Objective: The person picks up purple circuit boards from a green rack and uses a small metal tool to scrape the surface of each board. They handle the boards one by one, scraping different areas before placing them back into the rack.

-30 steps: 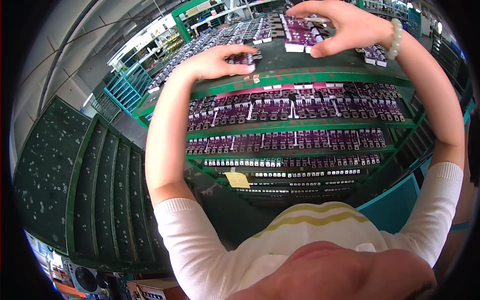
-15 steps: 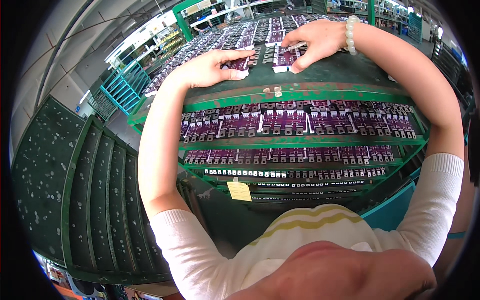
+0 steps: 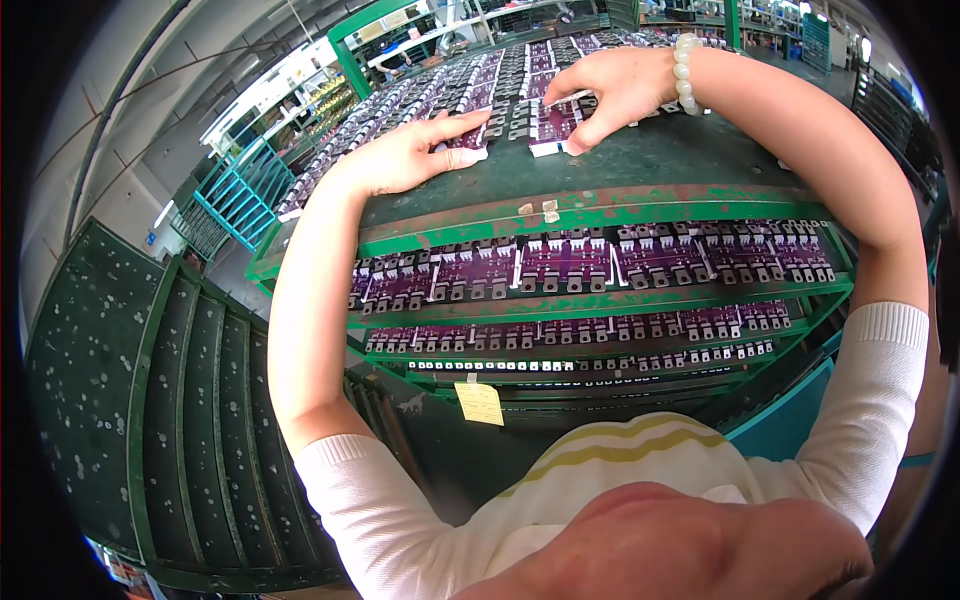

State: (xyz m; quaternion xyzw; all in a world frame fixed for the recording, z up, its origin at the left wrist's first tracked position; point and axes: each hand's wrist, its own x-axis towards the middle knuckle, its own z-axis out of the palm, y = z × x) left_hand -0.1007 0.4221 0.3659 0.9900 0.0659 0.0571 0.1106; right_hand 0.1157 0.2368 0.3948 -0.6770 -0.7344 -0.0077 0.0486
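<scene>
Rows of purple circuit boards with metal-tabbed parts lie on the green top shelf (image 3: 640,165) of a rack. My left hand (image 3: 405,158) rests at the near end of one row. Its thumb and index finger span a purple circuit board (image 3: 468,140), mostly hidden under the fingers. To the right, my right hand (image 3: 622,92), with a pale bead bracelet (image 3: 686,75) at the wrist, has its thumb and fingers around another purple circuit board (image 3: 553,124) with a white near edge. A small pale piece beside that hand's fingers is too small to name.
Lower shelves (image 3: 560,262) of the rack hold more purple boards. A yellow paper tag (image 3: 480,403) hangs from the front. An angled dark green rack (image 3: 215,420) stands at the left, with a blue wire-frame cart (image 3: 240,195) beyond. A green post (image 3: 350,65) rises at the back.
The view has shifted slightly, so the rack sits a little lower and further left. Both hands stay at the same boards, with only small finger movements.
</scene>
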